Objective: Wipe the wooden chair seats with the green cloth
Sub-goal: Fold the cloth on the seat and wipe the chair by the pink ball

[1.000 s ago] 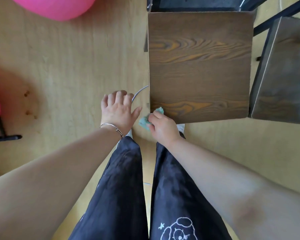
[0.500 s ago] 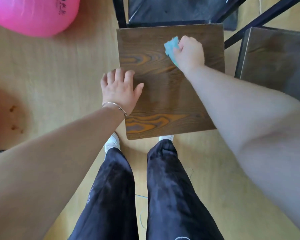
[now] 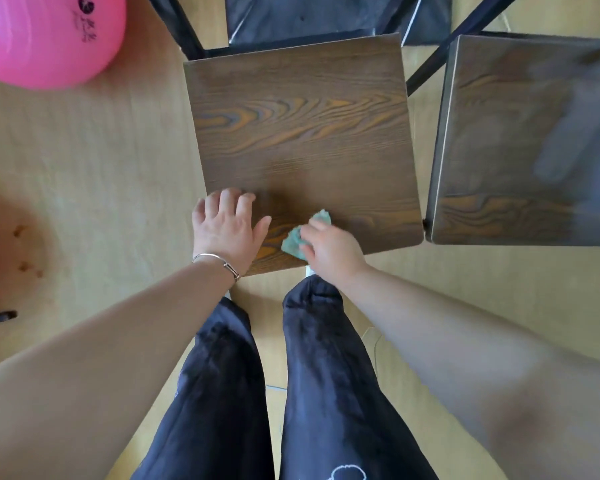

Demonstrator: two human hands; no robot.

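Note:
A dark brown wooden chair seat (image 3: 298, 133) fills the middle of the view. A small crumpled green cloth (image 3: 297, 239) lies on its near edge, and my right hand (image 3: 329, 251) grips it from above, covering most of it. My left hand (image 3: 227, 230), with a thin bracelet on the wrist, rests flat on the seat's near left corner with its fingers spread. A second wooden chair seat (image 3: 520, 140) stands close by on the right, its surface blurred.
A pink exercise ball (image 3: 45, 36) sits at the top left on the pale wooden floor (image 3: 84, 168). Black metal chair legs (image 3: 440, 53) and a dark backrest run along the top. My legs in dark trousers stand just below the seat.
My right hand has drawn the cloth back from the far part of the seat to its near edge. My left hand has stayed pressed on the seat's left side.

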